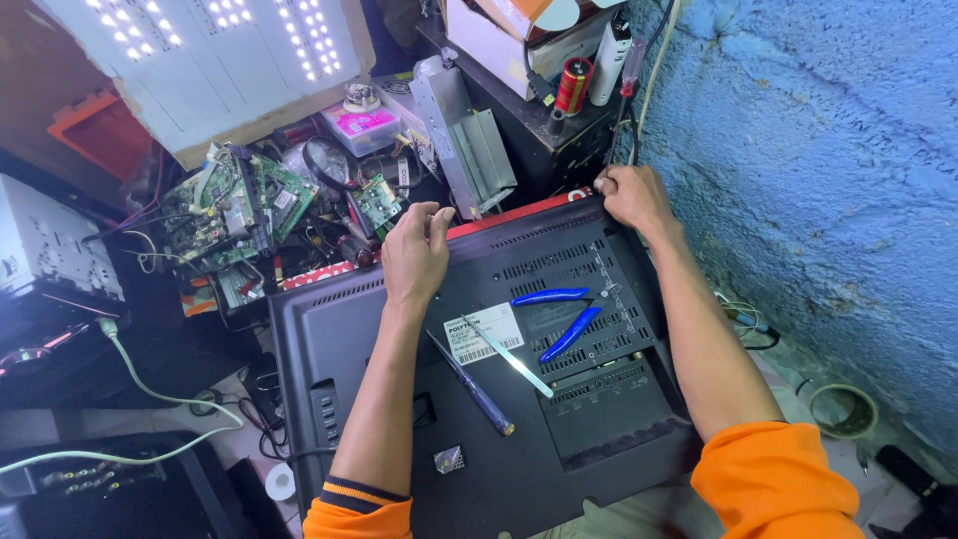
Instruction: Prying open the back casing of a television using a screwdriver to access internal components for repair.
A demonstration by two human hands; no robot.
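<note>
Gripping the television back cover [379, 399] (far edge), left hand [415, 258] and right hand [631, 196] curl closed, arms outstretched.

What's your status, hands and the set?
Left hand and right hand grip the black TV back cover at its far edge. Blue-handled pliers and screwdriver lie loose on it.

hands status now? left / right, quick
Left hand: closed, gripping the far edge of the black TV back cover.
Right hand: closed on the cover's far right corner.
</note>
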